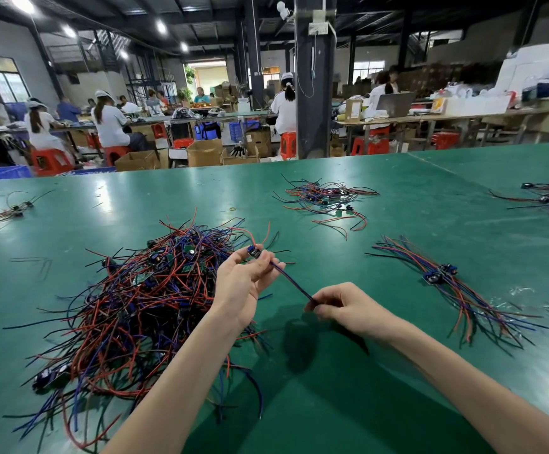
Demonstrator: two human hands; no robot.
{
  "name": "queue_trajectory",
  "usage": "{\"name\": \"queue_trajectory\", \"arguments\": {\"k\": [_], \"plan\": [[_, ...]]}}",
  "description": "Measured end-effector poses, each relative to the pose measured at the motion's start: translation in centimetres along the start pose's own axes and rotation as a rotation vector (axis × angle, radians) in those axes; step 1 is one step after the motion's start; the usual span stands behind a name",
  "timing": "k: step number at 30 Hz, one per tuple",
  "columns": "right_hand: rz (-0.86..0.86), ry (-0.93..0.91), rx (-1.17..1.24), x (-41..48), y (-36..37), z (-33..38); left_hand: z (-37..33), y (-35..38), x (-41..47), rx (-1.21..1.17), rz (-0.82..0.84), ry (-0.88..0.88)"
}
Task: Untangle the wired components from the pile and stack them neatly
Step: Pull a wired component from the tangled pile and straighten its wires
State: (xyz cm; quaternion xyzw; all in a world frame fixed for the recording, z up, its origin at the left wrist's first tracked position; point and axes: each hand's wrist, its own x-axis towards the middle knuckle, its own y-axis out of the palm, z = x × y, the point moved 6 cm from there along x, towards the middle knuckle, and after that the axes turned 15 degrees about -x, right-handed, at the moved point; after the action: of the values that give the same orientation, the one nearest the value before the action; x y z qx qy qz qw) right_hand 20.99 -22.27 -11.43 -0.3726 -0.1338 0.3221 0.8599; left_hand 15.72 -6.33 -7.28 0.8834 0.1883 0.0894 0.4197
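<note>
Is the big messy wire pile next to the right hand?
No, the tangled pile lies beside the left hand; the right hand is nearer the neat stack.

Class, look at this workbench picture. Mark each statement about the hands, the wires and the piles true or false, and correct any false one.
1. The left hand pinches a small blue component. True.
2. The right hand lies flat and empty on the table. False: it pinches the wires that run from that component.
3. The tangled pile lies to the left of both hands. True.
4. The neat stack sits on top of the tangled pile. False: it lies apart from the pile, to the right of the hands.
</note>
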Motion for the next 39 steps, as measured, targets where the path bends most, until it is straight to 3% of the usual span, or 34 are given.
{"name": "queue_trajectory", "arguments": {"k": [12, 19, 26, 31, 39], "plan": [[-0.012, -0.062, -0.177, -0.8, 0.2, 1.5, -0.9, -0.8, 0.7, -0.010, -0.012, 0.097], [-0.139, -0.281, -0.111, -2.6, 0.3, 4.7, -1.7, -2.2, 1.4, 0.090, -0.069, 0.198], [-0.129, -0.389, -0.014, -3.5, 0.6, 6.4, 0.0, -1.9, 0.9, 0.325, -0.013, 0.234], [-0.067, -0.292, 0.005, -3.0, 0.6, 5.5, 0.0, -2.6, 1.3, 0.327, -0.058, 0.218], [0.088, 0.069, 0.033, -1.4, 0.8, 1.8, -0.2, -2.9, 1.6, 0.111, -0.076, 0.140]]}}
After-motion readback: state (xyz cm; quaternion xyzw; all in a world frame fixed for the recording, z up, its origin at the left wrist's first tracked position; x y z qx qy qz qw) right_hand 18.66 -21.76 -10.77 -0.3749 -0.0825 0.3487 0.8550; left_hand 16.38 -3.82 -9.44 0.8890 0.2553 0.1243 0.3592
